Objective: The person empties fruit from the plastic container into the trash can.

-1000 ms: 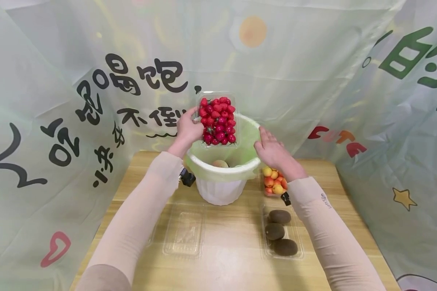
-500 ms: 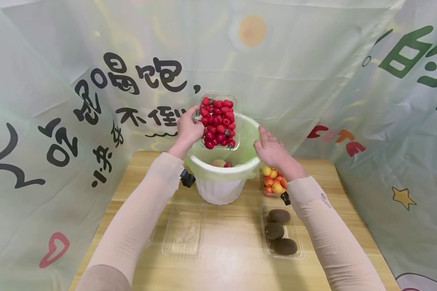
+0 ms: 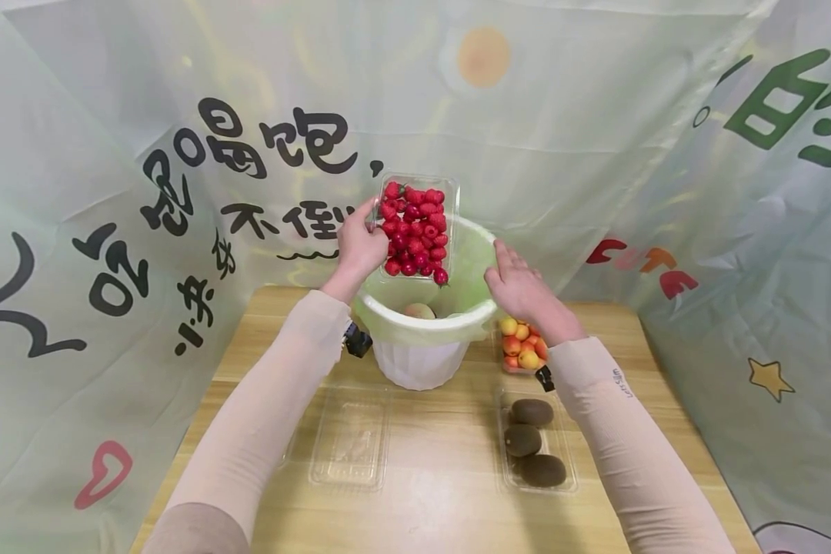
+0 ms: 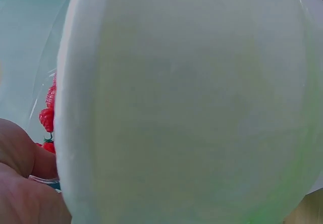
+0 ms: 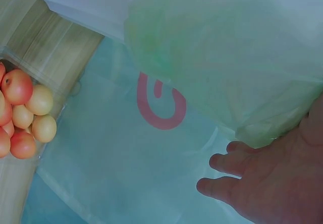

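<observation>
My left hand grips the left side of a clear plastic box, thumb in front. Red raspberries and dark red cherries fill the box, which is tilted above a white bin lined with a pale green bag. One cherry sits at the lower edge of the box. A round, pale fruit shows inside the bin. My right hand rests on the bin's right rim, its fingers straight along the outside of the bag. In the left wrist view, the bin hides most of the box.
Right of the bin stands a box of orange and yellow fruits. Nearer lies a clear tray with three kiwis. A clear plastic tray sits on the left of the wooden table. Printed cloth surrounds the table.
The fruits have shifted in the tilted box, and one cherry has reached its lower edge. A red fruit seen beside the pale fruit half a second ago no longer shows. My right hand stays put.
</observation>
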Available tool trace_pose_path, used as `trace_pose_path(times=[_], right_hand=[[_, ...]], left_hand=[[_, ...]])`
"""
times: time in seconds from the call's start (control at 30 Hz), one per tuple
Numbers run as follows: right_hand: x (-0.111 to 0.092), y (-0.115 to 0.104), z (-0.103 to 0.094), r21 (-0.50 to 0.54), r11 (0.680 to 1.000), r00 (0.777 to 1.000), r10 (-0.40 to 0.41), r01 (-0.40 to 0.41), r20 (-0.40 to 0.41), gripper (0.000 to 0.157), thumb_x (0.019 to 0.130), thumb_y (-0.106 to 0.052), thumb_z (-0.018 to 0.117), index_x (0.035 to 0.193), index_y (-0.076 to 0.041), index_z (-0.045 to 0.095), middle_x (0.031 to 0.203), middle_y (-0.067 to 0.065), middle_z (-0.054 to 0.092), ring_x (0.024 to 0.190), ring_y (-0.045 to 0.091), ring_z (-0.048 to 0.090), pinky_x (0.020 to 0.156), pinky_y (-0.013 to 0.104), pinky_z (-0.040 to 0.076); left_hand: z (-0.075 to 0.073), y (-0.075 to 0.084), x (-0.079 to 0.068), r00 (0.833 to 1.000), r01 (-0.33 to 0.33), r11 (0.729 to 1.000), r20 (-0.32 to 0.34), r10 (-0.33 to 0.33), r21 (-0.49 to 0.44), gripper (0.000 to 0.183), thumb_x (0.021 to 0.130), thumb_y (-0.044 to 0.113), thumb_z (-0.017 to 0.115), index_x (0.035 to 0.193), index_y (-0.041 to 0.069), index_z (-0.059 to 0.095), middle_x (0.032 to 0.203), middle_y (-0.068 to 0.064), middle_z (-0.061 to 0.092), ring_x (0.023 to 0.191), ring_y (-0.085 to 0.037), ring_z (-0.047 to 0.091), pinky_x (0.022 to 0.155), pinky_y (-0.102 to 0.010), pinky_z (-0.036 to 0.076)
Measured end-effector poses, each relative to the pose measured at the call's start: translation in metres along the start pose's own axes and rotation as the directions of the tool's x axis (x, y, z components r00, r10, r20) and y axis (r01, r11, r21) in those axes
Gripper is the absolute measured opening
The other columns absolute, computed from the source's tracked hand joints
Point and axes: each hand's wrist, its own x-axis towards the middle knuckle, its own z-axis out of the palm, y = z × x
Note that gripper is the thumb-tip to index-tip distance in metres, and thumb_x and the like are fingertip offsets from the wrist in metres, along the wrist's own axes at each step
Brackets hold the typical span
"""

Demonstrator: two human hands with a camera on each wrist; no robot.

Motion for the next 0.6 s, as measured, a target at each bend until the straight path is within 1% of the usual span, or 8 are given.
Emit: trace_pose_path(times=[0.13, 0.23, 0.33, 0.43, 0.6], right_hand=[[-0.0007, 0.0003, -0.0006, -0.003, 1.000, 1.000, 0.003, -0.003, 0.006, 0.068, 0.104, -0.044, 0.016, 0.158, -0.015, -0.014, 0.166, 0.019, -0.002, 0.152, 0.040, -0.001, 0.120, 0.062, 0.002], [-0.0009, 0.0008, -0.0011, -0.004, 1.000, 1.000, 0.002, -0.002, 0.006, 0.068, 0.104, -0.043, 0.016, 0.158, -0.015, -0.014, 0.166, 0.020, -0.002, 0.152, 0.040, -0.001, 0.120, 0.062, 0.002], [-0.0014, 0.0006, -0.0018, -0.009, 1.000, 1.000, -0.003, 0.003, 0.006, 0.069, 0.103, -0.045, 0.014, 0.158, -0.014, -0.013, 0.166, 0.020, -0.002, 0.152, 0.041, -0.001, 0.120, 0.063, 0.001], [-0.0020, -0.0002, -0.0026, -0.039, 0.999, 1.000, -0.001, 0.002, 0.012, 0.069, 0.103, -0.047, 0.011, 0.158, -0.014, -0.014, 0.165, 0.019, -0.006, 0.151, 0.042, -0.004, 0.118, 0.064, -0.002], [-0.0029, -0.0027, -0.0043, -0.115, 0.993, 1.000, -0.003, 0.004, 0.006, 0.069, 0.102, -0.048, 0.009, 0.159, -0.014, -0.011, 0.165, 0.019, -0.010, 0.150, 0.045, -0.008, 0.116, 0.068, -0.006]], left_hand=[[0.0002, 0.0004, -0.0013, 1.000, 0.000, 1.000, -0.007, -0.001, -0.020, 0.066, 0.088, -0.004, 0.049, 0.147, 0.025, 0.050, 0.095, -0.010, 0.063, 0.091, -0.023, 0.053, 0.083, -0.037, 0.048], [-0.0006, 0.0008, -0.0024, 1.000, 0.004, 0.999, -0.013, -0.004, -0.043, 0.067, 0.088, -0.004, 0.050, 0.148, 0.025, 0.049, 0.097, -0.011, 0.063, 0.087, -0.021, 0.053, 0.075, -0.034, 0.047], [-0.0009, 0.0000, -0.0027, 1.000, 0.000, 0.998, -0.020, -0.001, -0.057, 0.067, 0.088, -0.005, 0.049, 0.148, 0.024, 0.049, 0.097, -0.011, 0.062, 0.082, -0.019, 0.051, 0.070, -0.031, 0.044], [-0.0010, -0.0014, -0.0029, 1.000, -0.011, 0.998, -0.025, 0.009, -0.065, 0.066, 0.089, -0.005, 0.049, 0.148, 0.022, 0.049, 0.100, -0.009, 0.062, 0.080, -0.017, 0.050, 0.070, -0.029, 0.043], [-0.0008, -0.0023, -0.0033, 0.999, -0.021, 0.997, -0.034, 0.019, -0.069, 0.065, 0.089, -0.004, 0.049, 0.148, 0.022, 0.049, 0.099, -0.010, 0.062, 0.082, -0.017, 0.052, 0.071, -0.030, 0.043]])
